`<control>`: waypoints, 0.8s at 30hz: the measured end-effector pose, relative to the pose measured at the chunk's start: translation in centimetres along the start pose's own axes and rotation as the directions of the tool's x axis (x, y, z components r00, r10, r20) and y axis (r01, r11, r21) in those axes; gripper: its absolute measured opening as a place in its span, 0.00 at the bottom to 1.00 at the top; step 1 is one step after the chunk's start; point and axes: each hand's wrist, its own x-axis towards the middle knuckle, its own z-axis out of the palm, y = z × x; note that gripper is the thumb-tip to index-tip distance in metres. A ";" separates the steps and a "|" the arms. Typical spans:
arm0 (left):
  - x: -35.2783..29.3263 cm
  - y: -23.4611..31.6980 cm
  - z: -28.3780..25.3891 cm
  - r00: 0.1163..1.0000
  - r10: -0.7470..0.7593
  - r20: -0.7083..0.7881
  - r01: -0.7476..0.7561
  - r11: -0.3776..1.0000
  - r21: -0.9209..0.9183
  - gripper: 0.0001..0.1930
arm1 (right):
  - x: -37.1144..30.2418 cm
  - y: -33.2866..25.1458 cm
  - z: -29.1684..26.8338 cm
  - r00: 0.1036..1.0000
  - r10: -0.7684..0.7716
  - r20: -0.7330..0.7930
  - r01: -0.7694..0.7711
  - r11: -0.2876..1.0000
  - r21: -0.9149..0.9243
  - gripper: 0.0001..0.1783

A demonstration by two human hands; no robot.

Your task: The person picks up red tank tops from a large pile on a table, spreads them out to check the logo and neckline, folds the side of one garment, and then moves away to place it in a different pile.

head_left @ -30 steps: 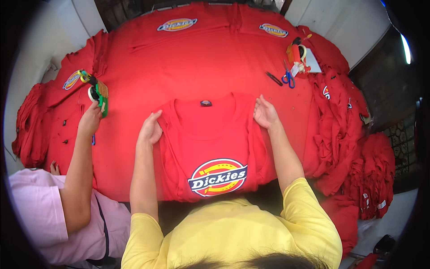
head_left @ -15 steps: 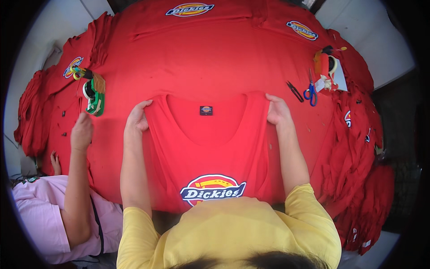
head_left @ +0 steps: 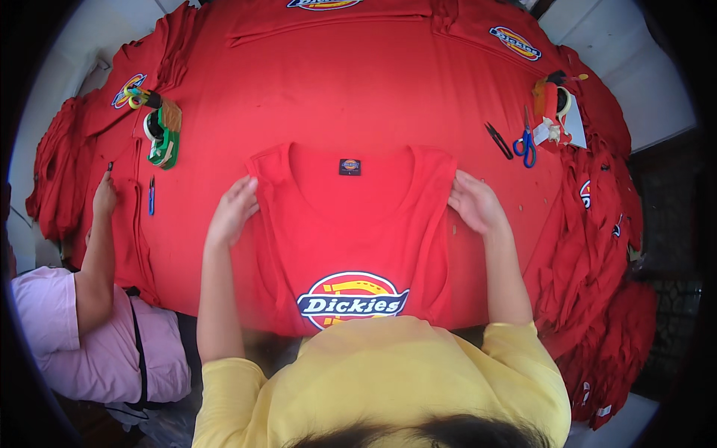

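Note:
A red sleeveless tank top (head_left: 351,231) lies front up before me, with a small dark neck label and a large printed emblem. Its lower end is hidden by my yellow shirt. My left hand (head_left: 233,213) is at the left armhole edge, just below the shoulder, its fingers stretched out and touching the cloth. At the opposite edge is my right hand (head_left: 476,203), fingers extended and apart, their tips against the fabric. Neither hand is visibly closed around the garment.
Red cloth (head_left: 343,89) covers the table. Blue scissors (head_left: 527,142), dark thread snips (head_left: 499,140) and an orange tape dispenser (head_left: 553,112) lie right; a green tape dispenser (head_left: 163,138) and blue snips (head_left: 151,196) left. Red garments (head_left: 582,246) pile up right. A co-worker's hand (head_left: 104,196) works left.
The tank top's shoulders have shifted away from me and lie flatter. My hands have let go of the shoulders and are lower along the armholes. The co-worker's hand has moved left.

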 end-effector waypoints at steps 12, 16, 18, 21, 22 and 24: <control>-18.7 -9.1 -2.4 0.888 0.329 0.320 -0.452 0.501 0.738 0.17 | -19.9 11.3 4.1 0.992 -0.123 -0.017 0.017 0.267 -0.964 0.14; -18.9 -8.0 -6.2 0.951 0.259 0.166 -0.287 0.550 0.785 0.16 | -21.8 9.7 0.3 0.948 0.077 -0.310 -0.285 0.641 -0.712 0.10; -19.0 -7.2 -7.6 0.951 0.245 0.190 -0.269 0.347 0.898 0.18 | -22.2 8.4 -1.3 0.959 -0.066 -0.277 -0.196 0.553 -0.810 0.11; -18.3 -6.0 -7.8 0.965 0.157 0.209 -0.249 0.308 0.918 0.18 | -20.4 6.3 -1.5 0.956 -0.047 -0.290 -0.204 0.605 -0.769 0.18; -17.5 -5.7 -7.2 0.929 0.287 0.234 -0.322 0.313 0.893 0.19 | -19.1 5.3 -1.1 0.976 -0.138 -0.166 -0.098 0.401 -0.911 0.17; -14.9 -5.1 -5.1 0.793 0.559 0.241 -0.454 0.280 0.846 0.20 | -14.9 3.4 0.5 0.930 -0.352 0.105 0.115 0.006 -0.993 0.15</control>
